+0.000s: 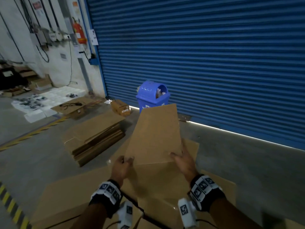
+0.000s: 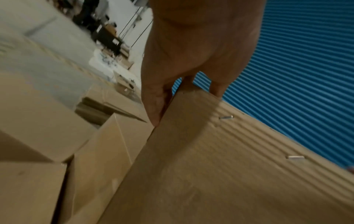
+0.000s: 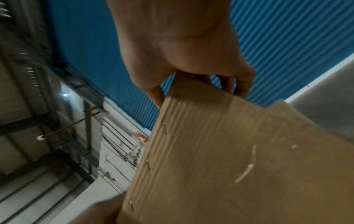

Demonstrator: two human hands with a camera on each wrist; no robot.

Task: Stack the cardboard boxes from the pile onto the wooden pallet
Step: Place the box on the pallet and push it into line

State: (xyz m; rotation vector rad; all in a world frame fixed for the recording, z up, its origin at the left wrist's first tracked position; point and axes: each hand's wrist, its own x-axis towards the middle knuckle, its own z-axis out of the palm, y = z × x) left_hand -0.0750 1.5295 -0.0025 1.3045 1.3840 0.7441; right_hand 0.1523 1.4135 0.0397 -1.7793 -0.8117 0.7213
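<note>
I hold a flattened brown cardboard box [image 1: 155, 134] tilted up in front of me, its far edge toward the blue shutter. My left hand [image 1: 123, 164] grips its near left corner, fingers curled round the edge [image 2: 155, 109]. My right hand [image 1: 183, 160] pinches the near right corner, thumb on top and fingers underneath [image 3: 239, 84]. Staples show along the box's underside [image 3: 210, 151]. Below my arms lie more cardboard boxes [image 1: 69, 195] in a loose pile. A neat stack of flattened boxes [image 1: 94, 138] rests on the floor to the left. No wooden pallet is visible.
A blue bin [image 1: 152, 96] stands against the blue roller shutter [image 1: 206, 55]. A small carton [image 1: 120, 107] and loose cardboard sheets [image 1: 74, 104] lie left of it. Yellow-black floor stripes [image 1: 11, 207] run at the near left. Bare concrete floor [image 1: 247, 162] lies to the right.
</note>
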